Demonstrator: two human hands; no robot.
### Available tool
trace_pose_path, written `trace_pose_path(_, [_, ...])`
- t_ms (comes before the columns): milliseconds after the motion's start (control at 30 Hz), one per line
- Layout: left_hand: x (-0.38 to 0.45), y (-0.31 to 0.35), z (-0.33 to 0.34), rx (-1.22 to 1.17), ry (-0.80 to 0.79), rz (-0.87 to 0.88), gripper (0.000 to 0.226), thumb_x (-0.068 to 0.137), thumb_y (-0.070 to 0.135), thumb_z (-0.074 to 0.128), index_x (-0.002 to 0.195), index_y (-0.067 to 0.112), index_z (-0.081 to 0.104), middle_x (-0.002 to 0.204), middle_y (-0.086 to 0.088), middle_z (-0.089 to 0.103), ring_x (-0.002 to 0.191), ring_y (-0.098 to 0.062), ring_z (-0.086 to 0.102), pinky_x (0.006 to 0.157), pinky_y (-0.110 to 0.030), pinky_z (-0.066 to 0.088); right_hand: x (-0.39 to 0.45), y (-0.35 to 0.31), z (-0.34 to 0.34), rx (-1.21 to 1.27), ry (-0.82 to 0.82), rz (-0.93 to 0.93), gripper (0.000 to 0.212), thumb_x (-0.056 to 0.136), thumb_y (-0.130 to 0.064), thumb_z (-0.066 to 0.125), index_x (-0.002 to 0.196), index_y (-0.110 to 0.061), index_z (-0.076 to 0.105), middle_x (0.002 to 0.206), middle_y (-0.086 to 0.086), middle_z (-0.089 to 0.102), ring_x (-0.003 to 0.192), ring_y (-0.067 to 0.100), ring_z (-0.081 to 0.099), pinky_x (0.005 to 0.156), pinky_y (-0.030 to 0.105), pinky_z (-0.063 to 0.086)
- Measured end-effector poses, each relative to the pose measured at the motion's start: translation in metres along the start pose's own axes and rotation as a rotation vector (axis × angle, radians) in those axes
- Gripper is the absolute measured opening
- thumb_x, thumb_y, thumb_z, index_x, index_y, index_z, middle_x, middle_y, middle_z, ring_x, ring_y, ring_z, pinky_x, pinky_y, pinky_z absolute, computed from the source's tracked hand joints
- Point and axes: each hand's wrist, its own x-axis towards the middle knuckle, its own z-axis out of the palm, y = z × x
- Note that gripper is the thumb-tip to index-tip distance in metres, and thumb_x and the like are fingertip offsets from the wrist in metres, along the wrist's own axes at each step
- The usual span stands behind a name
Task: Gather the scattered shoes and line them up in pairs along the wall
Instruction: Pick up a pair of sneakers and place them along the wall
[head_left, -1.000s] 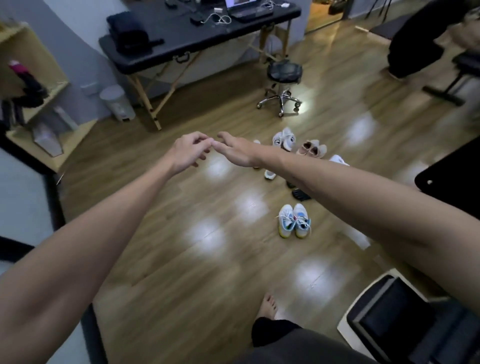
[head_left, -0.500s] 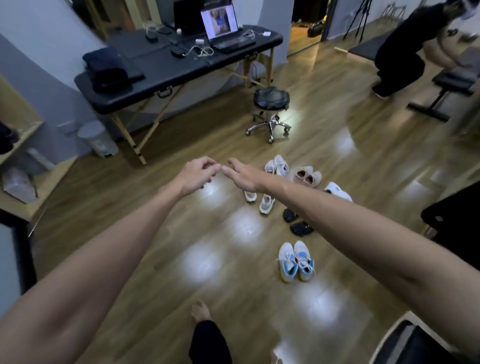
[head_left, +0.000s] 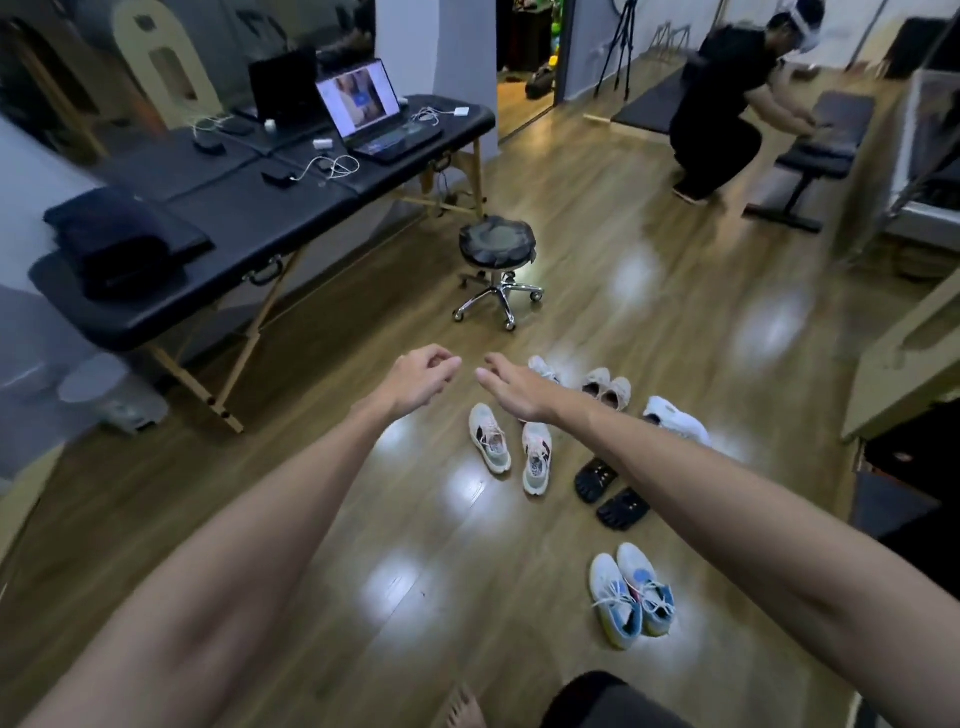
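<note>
Several shoes lie scattered on the wooden floor ahead. A pair of white and blue sneakers (head_left: 631, 595) is nearest. Two black toe shoes (head_left: 610, 493) lie beyond them. Two cream sneakers (head_left: 511, 447) sit apart, toes toward me. Beige slip-ons (head_left: 608, 387) and a white shoe (head_left: 675, 418) lie farther right; another white shoe (head_left: 543, 369) is partly hidden by my right hand. Both arms stretch out above the floor. My left hand (head_left: 423, 379) has loosely curled fingers and holds nothing. My right hand (head_left: 511, 389) is flat and empty, a small gap from the left.
A black massage table (head_left: 249, 223) with a laptop (head_left: 374, 114) stands at the left along the wall. A rolling stool (head_left: 496, 260) sits behind the shoes. A person (head_left: 722, 104) crouches by a bench at the far right. My bare foot (head_left: 465, 709) shows at the bottom.
The view has tilted up and moved closer to the shoes. My fingertips, which were touching, have drawn slightly apart.
</note>
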Motion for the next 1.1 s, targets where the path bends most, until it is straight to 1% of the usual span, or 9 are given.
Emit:
trace_pose_path(200, [0.084,0.001,0.007,0.061,-0.095,0.008,0.032,0.091,0.042,0.054,0.112,0.020,0.062,0.096,0.001,0.069,0.079,-0.014,0.063,0.063,-0.029,0.052,0.074,0.023,-0.032,0.014,0.002,0.028,0.061,0.102,-0.046,0.030,0.150,-0.009,0.022,0.154,0.015,0.032,0.140,0.028,0.033,0.113,0.036,0.028])
trace_pose_path(300, [0.129,0.004,0.013,0.140,-0.118,0.011,0.035,0.092,0.042,0.053,0.116,0.018,0.061,0.101,-0.004,0.070,0.093,-0.021,0.065,0.077,-0.033,0.050,0.115,0.040,-0.052,0.036,0.016,0.034,0.063,0.101,-0.049,0.029,0.150,-0.011,0.022,0.154,0.014,0.032,0.140,0.029,0.033,0.110,0.036,0.029])
trace_pose_path(400, [0.173,0.006,0.020,0.146,-0.135,-0.016,0.036,0.093,0.040,0.052,0.117,0.015,0.061,0.103,-0.006,0.068,0.100,-0.024,0.063,0.082,-0.034,0.048,0.156,0.061,-0.067,0.053,-0.004,0.038,0.064,0.100,-0.051,0.028,0.150,-0.011,0.021,0.154,0.013,0.031,0.142,0.028,0.030,0.112,0.035,0.025])
trace_pose_path(533, [0.219,0.006,0.030,0.129,-0.125,-0.067,0.035,0.093,0.038,0.053,0.116,0.014,0.061,0.107,-0.007,0.067,0.103,-0.025,0.062,0.081,-0.031,0.046,0.203,0.088,-0.083,0.001,-0.088,0.055,0.064,0.100,-0.051,0.028,0.149,-0.011,0.022,0.153,0.014,0.034,0.139,0.028,0.035,0.113,0.040,0.030])
trace_pose_path(600, [0.236,0.002,0.033,0.130,-0.128,-0.077,0.034,0.094,0.037,0.053,0.117,0.013,0.061,0.110,-0.008,0.068,0.103,-0.026,0.062,0.079,-0.029,0.045,0.224,0.096,-0.088,-0.007,-0.122,0.066,0.064,0.100,-0.052,0.027,0.149,-0.011,0.023,0.153,0.015,0.034,0.139,0.029,0.035,0.113,0.041,0.029])
trace_pose_path(700, [0.253,-0.011,0.039,0.144,-0.154,-0.119,0.034,0.095,0.036,0.053,0.118,0.012,0.062,0.111,-0.010,0.068,0.103,-0.026,0.062,0.078,-0.027,0.043,0.250,0.109,-0.088,-0.003,-0.152,0.067,0.063,0.100,-0.050,0.028,0.149,-0.010,0.025,0.153,0.015,0.034,0.139,0.028,0.035,0.113,0.038,0.028])
trace_pose_path(800, [0.275,-0.026,0.044,0.148,-0.180,-0.170,0.036,0.095,0.038,0.052,0.120,0.013,0.061,0.112,-0.009,0.067,0.104,-0.025,0.061,0.081,-0.028,0.045,0.270,0.126,-0.085,0.001,-0.189,0.082,0.062,0.102,-0.047,0.028,0.150,-0.008,0.023,0.154,0.014,0.031,0.141,0.027,0.032,0.111,0.034,0.025])
trace_pose_path(967, [0.305,-0.052,0.067,0.120,-0.253,-0.219,0.032,0.093,0.039,0.054,0.115,0.017,0.062,0.110,-0.006,0.067,0.093,-0.020,0.061,0.073,-0.025,0.040,0.296,0.157,-0.069,-0.036,-0.282,0.140,0.065,0.101,-0.050,0.026,0.151,-0.010,0.018,0.156,0.013,0.027,0.143,0.028,0.028,0.116,0.039,0.023])
trace_pose_path(1100, [0.338,-0.079,0.097,0.095,-0.336,-0.276,0.037,0.093,0.038,0.053,0.120,0.013,0.058,0.112,-0.011,0.065,0.091,-0.021,0.059,0.074,-0.027,0.039,0.323,0.188,-0.050,-0.050,-0.323,0.177,0.064,0.101,-0.048,0.026,0.151,-0.010,0.017,0.156,0.015,0.028,0.143,0.029,0.027,0.116,0.042,0.022])
